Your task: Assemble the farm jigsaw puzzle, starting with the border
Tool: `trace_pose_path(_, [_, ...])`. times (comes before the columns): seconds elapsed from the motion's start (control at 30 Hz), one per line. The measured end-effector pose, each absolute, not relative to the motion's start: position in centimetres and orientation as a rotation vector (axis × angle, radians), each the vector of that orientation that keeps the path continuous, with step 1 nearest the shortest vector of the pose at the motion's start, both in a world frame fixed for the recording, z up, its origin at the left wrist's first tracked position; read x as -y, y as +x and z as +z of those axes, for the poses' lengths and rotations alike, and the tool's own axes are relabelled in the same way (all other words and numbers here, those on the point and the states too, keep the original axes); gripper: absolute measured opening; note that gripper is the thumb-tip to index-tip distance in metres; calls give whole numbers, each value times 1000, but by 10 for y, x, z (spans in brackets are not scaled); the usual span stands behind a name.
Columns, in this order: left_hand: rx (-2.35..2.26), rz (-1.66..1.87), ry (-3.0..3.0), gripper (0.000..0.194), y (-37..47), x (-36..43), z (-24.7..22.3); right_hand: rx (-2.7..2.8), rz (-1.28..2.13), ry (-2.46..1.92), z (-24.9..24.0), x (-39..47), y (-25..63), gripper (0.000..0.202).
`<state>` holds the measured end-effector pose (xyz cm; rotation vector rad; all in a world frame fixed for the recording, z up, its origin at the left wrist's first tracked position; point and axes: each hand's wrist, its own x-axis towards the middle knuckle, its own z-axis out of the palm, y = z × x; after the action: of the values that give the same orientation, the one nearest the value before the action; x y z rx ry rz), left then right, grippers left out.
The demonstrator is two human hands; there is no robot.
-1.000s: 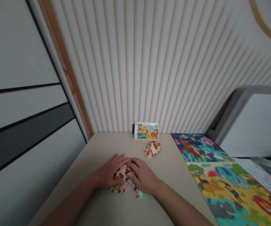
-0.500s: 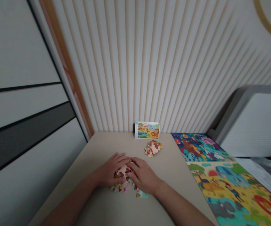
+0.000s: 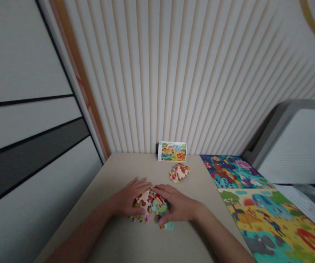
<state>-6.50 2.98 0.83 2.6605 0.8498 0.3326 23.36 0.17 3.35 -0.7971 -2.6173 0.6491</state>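
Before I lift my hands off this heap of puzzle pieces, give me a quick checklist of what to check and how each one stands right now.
1. Both hands on the heap: ok. The left hand and right hand cup the near pile of pieces from either side.
2. Pieces well on the table: ok. The heap sits away from the edges.
3. Strays: not ok. A teal piece lies just outside the right hand.
4. Second small pile: ok, apart from the heap, farther back.
5. Reference picture: ok, upright against the wall.
6. Pieces face up: cannot tell; they overlap and the hands cover part.
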Motion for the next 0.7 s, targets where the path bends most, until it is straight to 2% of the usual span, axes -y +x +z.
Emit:
trace_pose_path(0.1, [-829,341,2654,92,-64,-29,10,2640,637,-841,32,-1,235,100])
trace_pose_path(0.43, [-837,364,2640,100,-62,-27,7,2525,409,-856,36,1,223,59])
trace_pose_path(0.6, [-844,383,2630,85,-58,-23,13,2089,135,-1253,28,-29,248,43])
trace_pose_path(0.7, [-839,400,2635,78,-53,-19,18,1841,-26,-1545,13,-52,272,51])
